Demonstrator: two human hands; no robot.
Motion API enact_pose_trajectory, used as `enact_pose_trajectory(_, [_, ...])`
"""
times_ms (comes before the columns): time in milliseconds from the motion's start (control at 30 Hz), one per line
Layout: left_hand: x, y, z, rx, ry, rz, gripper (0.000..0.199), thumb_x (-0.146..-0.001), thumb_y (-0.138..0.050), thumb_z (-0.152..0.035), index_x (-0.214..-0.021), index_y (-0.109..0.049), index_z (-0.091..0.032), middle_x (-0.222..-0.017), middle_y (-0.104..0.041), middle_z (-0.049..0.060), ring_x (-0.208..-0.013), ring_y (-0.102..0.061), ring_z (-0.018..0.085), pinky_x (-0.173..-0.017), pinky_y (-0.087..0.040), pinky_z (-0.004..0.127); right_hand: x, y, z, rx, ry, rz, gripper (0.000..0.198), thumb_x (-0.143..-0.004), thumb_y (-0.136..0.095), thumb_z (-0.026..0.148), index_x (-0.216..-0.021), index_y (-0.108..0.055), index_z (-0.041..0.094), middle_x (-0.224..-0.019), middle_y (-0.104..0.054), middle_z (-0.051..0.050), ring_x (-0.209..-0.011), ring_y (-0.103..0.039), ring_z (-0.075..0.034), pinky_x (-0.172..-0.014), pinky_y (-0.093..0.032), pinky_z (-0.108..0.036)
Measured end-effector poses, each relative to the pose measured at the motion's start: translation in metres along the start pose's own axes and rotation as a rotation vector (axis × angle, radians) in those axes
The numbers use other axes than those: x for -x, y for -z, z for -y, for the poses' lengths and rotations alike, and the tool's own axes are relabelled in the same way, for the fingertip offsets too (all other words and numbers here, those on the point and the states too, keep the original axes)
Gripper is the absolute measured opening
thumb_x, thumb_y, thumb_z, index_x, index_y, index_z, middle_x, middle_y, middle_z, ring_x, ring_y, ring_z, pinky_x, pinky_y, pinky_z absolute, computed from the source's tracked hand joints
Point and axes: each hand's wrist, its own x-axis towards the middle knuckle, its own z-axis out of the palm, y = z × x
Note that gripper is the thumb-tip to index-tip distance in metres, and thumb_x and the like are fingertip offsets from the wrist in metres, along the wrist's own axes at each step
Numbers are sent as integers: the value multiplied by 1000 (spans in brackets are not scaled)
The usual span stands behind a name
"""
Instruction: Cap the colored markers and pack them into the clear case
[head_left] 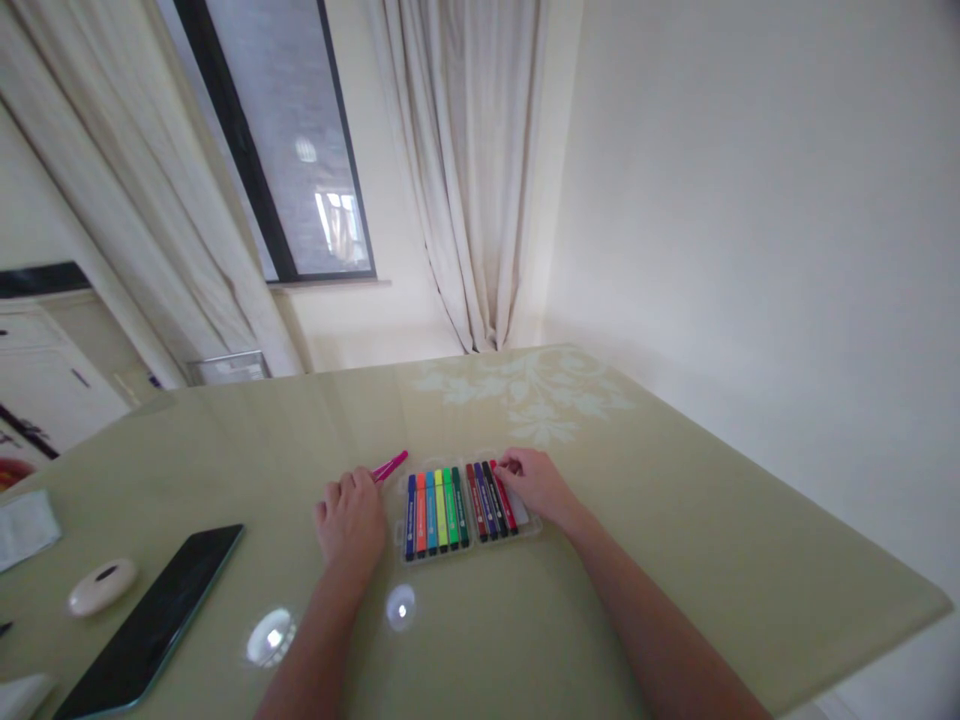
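A clear plastic marker case [533, 523] lies open on the table, its two halves side by side. The left half holds a row of several markers in blue, orange, yellow and green. In the right half are several darker ones and a red marker [505, 502], with bare space to its right. My right hand [538, 484] is closed at the top of the red marker, fingertips pinched on it. Left of the case, my left hand [351, 520] is curled over a pink marker [391, 466], whose far end sticks out beyond the fingers.
The glossy table [675, 540] runs to a wall on the right. At the left lie a black tablet [161, 610], a white oval object [103, 587] and a pale folded cloth or tissue [27, 528]. A curtain [480, 180] hangs behind the far edge.
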Motion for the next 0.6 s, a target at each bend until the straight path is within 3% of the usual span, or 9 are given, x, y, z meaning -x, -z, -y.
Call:
enact_pose_trajectory(133, [3,2,-23,396,-39,-60,33,-105,-33,-30,-112,-62,-16,-110,-69,13,-106,-61,31,-91,-47,45,1,0,4,-36,70,-25,15,-93,-66,23,-85,-76,16,-78,-73,-4,-74,-64,-18,-70,-43,-28])
enact_pose_trajectory(267, [18,5,-54,830,-205,-43,33,-104,-33,-35,-102,-63,-20,-100,-70,10,-97,-65,28,-88,-51,44,3,-1,13,-272,163,-43,23,-97,-61,36,-92,-76,19,-81,-73,-2,-73,-63,-17,-69,-44,-27])
enact_pose_trajectory(467, [42,15,-73,967,-303,53,29,-104,-38,-36,-107,-62,-22,-104,-71,8,-95,-66,24,-85,-52,40,3,-1,20,-688,142,21,28,-91,-65,46,-89,-71,18,-73,-66,1,-56,-55,-12,-56,-44,-25])
enact_pose_trajectory(600, [49,15,-76,962,-357,110,28,-106,-40,-36,-118,-61,-22,-115,-71,8,-103,-67,24,-91,-53,40,4,-1,26,-864,93,34,31,-86,-70,50,-87,-70,18,-74,-69,-1,-60,-59,-13,-56,-44,-24])
